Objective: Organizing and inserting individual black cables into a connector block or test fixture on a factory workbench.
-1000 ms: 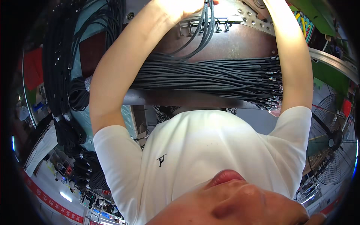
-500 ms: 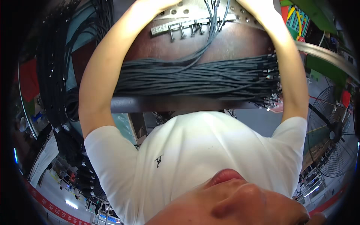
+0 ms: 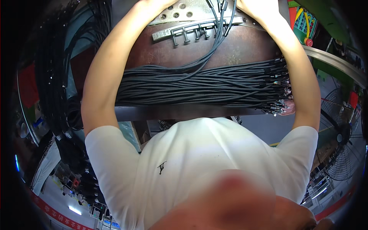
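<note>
Both arms reach forward to the top edge of the head view. My left hand [image 3: 158, 4] lies over the left side of a metal plate with round holes [image 3: 183, 14]; its fingers run out of the picture. My right hand [image 3: 256, 7] is at the plate's right side, close to a few dark cables [image 3: 219, 28], and its fingers are cut off too. Those cables rise from the table, cross a pronged metal bar [image 3: 191, 31] and leave at the top. What either hand holds cannot be seen.
A thick bundle of dark braided cables [image 3: 184, 86] lies across the brown table [image 3: 149, 51], metal connectors [image 3: 281, 88] at its right end. More black cables [image 3: 53, 76] hang at the left. A red button [image 3: 308, 42], a curved metal rail [image 3: 337, 61] and a fan [image 3: 341, 138] are at the right.
The view has shifted slightly, and the table things sit a little lower in it. Both hands remain at the top edge; the cables still run up between them.
</note>
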A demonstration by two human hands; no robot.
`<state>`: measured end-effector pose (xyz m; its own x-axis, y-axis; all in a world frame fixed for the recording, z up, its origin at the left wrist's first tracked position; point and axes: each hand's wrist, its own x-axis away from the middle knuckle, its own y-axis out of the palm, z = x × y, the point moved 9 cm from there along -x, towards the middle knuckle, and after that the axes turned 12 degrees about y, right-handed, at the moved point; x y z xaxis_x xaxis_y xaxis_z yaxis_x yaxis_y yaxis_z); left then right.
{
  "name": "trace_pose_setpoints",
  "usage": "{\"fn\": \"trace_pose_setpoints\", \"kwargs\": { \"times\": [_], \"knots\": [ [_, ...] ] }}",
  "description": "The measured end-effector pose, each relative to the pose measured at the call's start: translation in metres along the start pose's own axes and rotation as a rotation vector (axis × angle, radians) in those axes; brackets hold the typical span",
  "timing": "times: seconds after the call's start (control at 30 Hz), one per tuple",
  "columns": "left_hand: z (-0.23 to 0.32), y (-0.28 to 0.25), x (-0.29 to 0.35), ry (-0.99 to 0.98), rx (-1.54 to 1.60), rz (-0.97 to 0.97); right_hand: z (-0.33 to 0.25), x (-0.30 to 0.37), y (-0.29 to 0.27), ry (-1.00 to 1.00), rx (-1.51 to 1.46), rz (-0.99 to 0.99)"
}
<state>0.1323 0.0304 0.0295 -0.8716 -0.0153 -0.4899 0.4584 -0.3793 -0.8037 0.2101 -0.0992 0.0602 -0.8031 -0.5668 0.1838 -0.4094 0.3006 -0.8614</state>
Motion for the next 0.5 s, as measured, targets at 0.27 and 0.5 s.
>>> {"fn": "trace_pose_setpoints", "kwargs": {
  "times": [0.27,0.5],
  "knots": [
    [0.003,0.002,0.006,-0.022,-0.04,-0.023,0.046,-0.019,0.008,0.042,-0.199,0.059],
    [0.0,-0.001,0.01,-0.069,-0.091,-0.074,0.046,-0.021,0.001,-0.117,-0.341,0.093]
  ]
}}
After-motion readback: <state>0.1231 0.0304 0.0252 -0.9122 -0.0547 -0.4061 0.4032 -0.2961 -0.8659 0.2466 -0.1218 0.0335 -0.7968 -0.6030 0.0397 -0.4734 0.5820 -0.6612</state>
